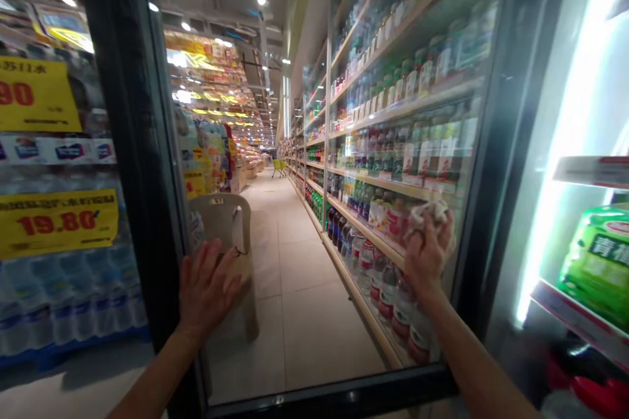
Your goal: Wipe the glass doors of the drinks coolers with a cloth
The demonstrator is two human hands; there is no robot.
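Observation:
A glass door (304, 314) with a dark frame fills the middle of the view. My right hand (427, 252) grips a crumpled whitish cloth (430, 215) at the right part of the pane. Near the door's left frame, my left hand (209, 285) lies against the glass with its fingers spread and nothing in it. Shelves of bottles (417, 144) show through the pane behind my right hand.
Stacked water bottles (69, 301) with yellow price signs (59, 222) stand at the left. A beige plastic chair (223, 216) is visible through the glass. Lit shelves with a green package (597, 262) are at the right. A green cart (279, 167) stands far down the aisle.

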